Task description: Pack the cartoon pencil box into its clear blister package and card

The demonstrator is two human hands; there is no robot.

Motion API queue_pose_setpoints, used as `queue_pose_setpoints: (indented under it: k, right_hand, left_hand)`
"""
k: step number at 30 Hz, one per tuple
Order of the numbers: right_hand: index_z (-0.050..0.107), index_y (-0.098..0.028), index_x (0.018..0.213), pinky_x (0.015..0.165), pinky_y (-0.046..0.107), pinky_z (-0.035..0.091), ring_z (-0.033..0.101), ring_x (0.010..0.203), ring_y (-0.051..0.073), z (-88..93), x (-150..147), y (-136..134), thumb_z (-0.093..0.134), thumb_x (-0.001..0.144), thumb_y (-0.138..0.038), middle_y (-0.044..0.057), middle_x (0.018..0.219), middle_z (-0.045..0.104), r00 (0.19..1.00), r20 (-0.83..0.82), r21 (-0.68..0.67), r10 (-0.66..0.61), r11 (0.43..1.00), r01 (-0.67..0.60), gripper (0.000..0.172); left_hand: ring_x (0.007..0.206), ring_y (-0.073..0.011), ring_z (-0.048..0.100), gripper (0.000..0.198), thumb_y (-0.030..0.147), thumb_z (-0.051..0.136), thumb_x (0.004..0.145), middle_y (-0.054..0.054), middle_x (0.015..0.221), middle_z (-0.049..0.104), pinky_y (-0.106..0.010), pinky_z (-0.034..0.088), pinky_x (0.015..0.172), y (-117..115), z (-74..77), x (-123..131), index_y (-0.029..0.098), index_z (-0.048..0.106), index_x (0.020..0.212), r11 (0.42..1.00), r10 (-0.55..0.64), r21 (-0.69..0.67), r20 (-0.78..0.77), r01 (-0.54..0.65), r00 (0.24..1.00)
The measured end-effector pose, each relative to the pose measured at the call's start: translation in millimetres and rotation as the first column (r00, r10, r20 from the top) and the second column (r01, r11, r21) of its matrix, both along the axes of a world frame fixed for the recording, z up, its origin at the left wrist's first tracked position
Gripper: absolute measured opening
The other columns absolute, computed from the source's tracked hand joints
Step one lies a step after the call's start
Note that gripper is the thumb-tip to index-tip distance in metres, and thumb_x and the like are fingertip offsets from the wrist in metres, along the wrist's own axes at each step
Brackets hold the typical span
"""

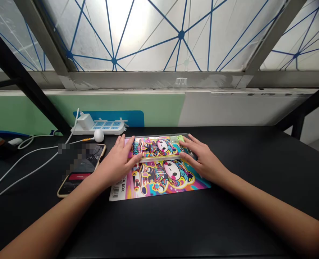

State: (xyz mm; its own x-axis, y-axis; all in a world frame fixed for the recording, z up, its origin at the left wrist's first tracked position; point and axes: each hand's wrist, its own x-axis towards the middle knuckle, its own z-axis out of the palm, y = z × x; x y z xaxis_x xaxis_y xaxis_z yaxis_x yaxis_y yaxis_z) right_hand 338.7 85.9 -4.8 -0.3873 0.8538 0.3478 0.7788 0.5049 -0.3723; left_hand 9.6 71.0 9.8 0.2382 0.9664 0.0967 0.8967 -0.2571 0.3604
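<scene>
A colourful pencil box [155, 146] with a cartoon figure lies on the black table, on the upper part of a matching printed sheet [172, 180] marked with a barcode and "CIL BOX". At the left end of the box rests my left hand [118, 160], fingers spread, thumb along the lower edge. My right hand [202, 158] lies across the right end, its fingers apart over the box. Both palms are turned down, and the fingertips touch the box's ends and top.
Left of the sheet lies a phone [80, 172] on the black table [159, 226]. Behind it are a white power strip [105, 126], a round white object [99, 135] and white cables. A black frame bar slants down at each side, and a window stands behind.
</scene>
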Motion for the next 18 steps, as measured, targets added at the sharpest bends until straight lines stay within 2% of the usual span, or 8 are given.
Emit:
queue_pose_setpoints:
  k: [2,5,7,9,11,12,15,18]
  right_hand:
    - [0.059,-0.022,0.138,0.115,0.068,0.03,0.025,0.153,0.038,0.7,-2,-3,0.047,0.102,-0.052,0.016,0.162,0.039,0.994,0.11,0.075,-0.015,0.997,0.007,0.048]
    - [0.058,-0.02,0.137,0.115,0.072,0.023,0.026,0.152,0.041,4.4,-8,-13,0.049,0.101,-0.051,0.02,0.166,0.027,0.983,0.184,0.194,0.006,0.98,-0.042,0.048]
    - [0.057,-0.02,0.138,0.116,0.067,0.027,0.03,0.151,0.039,8.3,-15,-24,0.053,0.1,-0.047,0.02,0.166,0.03,0.974,0.183,0.236,0.137,0.955,-0.179,0.046]
    - [0.058,-0.021,0.138,0.116,0.06,0.033,0.037,0.148,0.036,11.8,-24,-37,0.058,0.099,-0.043,0.019,0.161,0.04,0.922,0.191,0.225,0.336,0.9,-0.374,0.045]
    - [0.058,-0.021,0.14,0.116,0.055,0.038,0.044,0.144,0.033,13.9,-33,-50,0.06,0.097,-0.046,0.017,0.156,0.049,0.842,0.207,0.117,0.498,0.842,-0.527,0.05]
    - [0.056,-0.021,0.142,0.115,0.055,0.039,0.046,0.143,0.034,14.3,-37,-55,0.06,0.097,-0.051,0.016,0.154,0.051,0.812,0.211,0.031,0.544,0.827,-0.562,0.055]
    - [0.047,-0.022,0.152,0.116,0.061,0.037,0.04,0.146,0.038,14.1,-43,-60,0.058,0.092,-0.065,0.014,0.159,0.045,0.799,0.201,-0.218,0.567,0.821,-0.527,0.075]
    - [0.042,-0.029,0.156,0.119,0.062,0.03,0.035,0.149,0.037,15.7,-41,-55,0.059,0.092,-0.063,0.011,0.161,0.041,0.82,0.154,-0.301,0.552,0.816,-0.493,0.074]
  left_hand:
    - [0.157,-0.0394,0.005,0.081,0.067,0.033,0.101,-0.023,0.169,0.012,-0.061,0.021,0.121,-2,2.6,2,0.011,0.031,0.159,1.0,-0.009,0.022,-0.082,0.011,0.997]
    - [0.157,-0.0377,0.007,0.074,0.065,0.03,0.103,-0.02,0.169,0.017,-0.063,0.018,0.121,-5,5.5,6,0.014,0.039,0.156,0.993,-0.084,0.071,-0.18,0.098,0.98]
    - [0.157,-0.0364,0.012,0.073,0.066,0.031,0.102,-0.018,0.168,0.021,-0.063,0.018,0.121,-7,6.0,10,0.017,0.038,0.156,0.979,-0.149,0.105,-0.213,0.175,0.966]
    - [0.156,-0.0357,0.018,0.076,0.069,0.033,0.101,-0.017,0.167,0.026,-0.061,0.02,0.121,-9,5.7,12,0.019,0.036,0.158,0.967,-0.186,0.13,-0.236,0.22,0.954]
    - [0.155,-0.0356,0.022,0.077,0.07,0.031,0.1,-0.017,0.166,0.03,-0.06,0.022,0.121,-10,5.6,13,0.019,0.035,0.158,0.963,-0.193,0.132,-0.264,0.233,0.945]
    - [0.154,-0.0358,0.024,0.076,0.069,0.03,0.101,-0.017,0.165,0.032,-0.06,0.024,0.12,-10,6.0,13,0.019,0.036,0.158,0.965,-0.189,0.126,-0.28,0.231,0.941]
    - [0.151,-0.0371,0.032,0.071,0.065,0.024,0.103,-0.016,0.162,0.039,-0.059,0.029,0.118,-8,7.9,10,0.019,0.045,0.153,0.973,-0.143,0.13,-0.303,0.19,0.942]
    - [0.147,-0.0408,0.038,0.076,0.067,0.025,0.102,-0.021,0.157,0.045,-0.057,0.031,0.116,-4,8.0,3,0.012,0.052,0.146,0.982,-0.043,0.164,-0.302,0.096,0.952]
